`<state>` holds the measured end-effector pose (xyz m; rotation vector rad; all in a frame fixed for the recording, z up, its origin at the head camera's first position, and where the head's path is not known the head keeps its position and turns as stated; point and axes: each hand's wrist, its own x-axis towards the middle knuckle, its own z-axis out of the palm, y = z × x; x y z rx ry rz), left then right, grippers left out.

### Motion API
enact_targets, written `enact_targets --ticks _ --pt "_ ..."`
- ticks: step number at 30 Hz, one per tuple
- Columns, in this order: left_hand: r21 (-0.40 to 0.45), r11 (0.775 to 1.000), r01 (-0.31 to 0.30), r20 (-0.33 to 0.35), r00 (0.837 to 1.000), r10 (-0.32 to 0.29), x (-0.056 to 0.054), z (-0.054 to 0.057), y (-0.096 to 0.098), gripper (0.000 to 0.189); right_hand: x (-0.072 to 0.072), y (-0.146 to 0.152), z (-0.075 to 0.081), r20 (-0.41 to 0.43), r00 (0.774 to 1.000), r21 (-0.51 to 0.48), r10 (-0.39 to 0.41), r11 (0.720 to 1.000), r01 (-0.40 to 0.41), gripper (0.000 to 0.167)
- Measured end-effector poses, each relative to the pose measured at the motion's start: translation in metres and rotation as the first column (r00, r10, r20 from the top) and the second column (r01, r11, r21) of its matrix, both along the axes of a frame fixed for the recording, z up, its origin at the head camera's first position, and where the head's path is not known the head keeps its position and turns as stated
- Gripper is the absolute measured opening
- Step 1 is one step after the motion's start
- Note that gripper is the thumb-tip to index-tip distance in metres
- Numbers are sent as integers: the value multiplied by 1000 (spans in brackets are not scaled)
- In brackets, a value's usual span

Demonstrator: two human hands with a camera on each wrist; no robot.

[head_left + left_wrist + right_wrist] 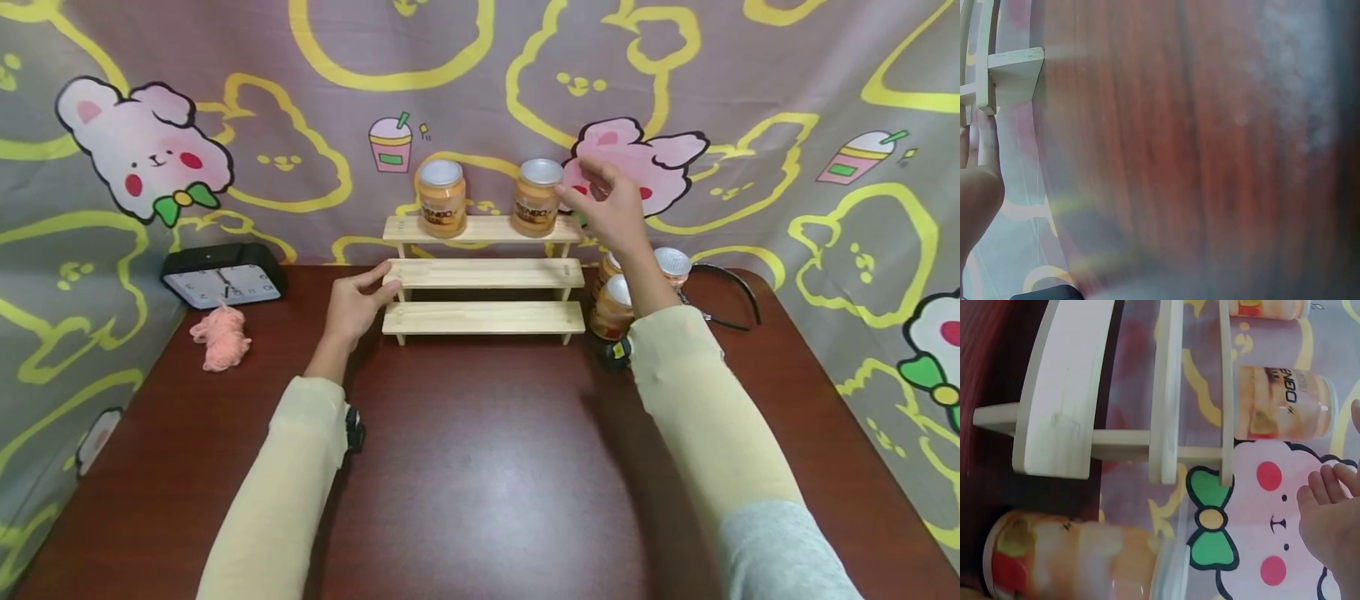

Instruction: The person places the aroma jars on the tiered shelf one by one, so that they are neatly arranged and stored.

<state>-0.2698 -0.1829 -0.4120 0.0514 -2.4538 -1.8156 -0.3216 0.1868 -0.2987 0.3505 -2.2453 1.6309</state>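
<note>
Left hand point(351, 307) touches wooden stand point(483, 273) at left end; fingers extended, cropped in wrist view; pinch or mere touch, cannot tell. Right hand point(618, 208): fingers loosely parted, empty, beside right jar point(536, 210) on far tier point(487, 229). Near jars point(611, 318), right, partly hidden behind forearm point(649, 283).

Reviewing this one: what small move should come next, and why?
Probably bring the right hand down to the frontmost jar on the table, since that hand holds nothing, two jars stand on the top tier of the rack, and its lower two tiers hold none.
</note>
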Motion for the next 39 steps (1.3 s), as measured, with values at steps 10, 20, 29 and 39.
enact_targets --ticks 10,20,29,39 --pt "-1 1000 6 -13 1000 -6 1 0 -2 49 13 29 -5 35 999 33 -33 999 32 59" --pt "4 1000 -19 -10 1000 19 1 1 -1 49 31 56 -8 64 996 34 -68 997 66 59" --pt "3 1000 -25 -27 999 25 1 0 0 48 43 80 -19 112 986 13 -125 992 125 61" --pt "-9 1000 -22 -17 1000 22 2 0 0 49 50 101 -30 130 981 57 -147 988 141 63"
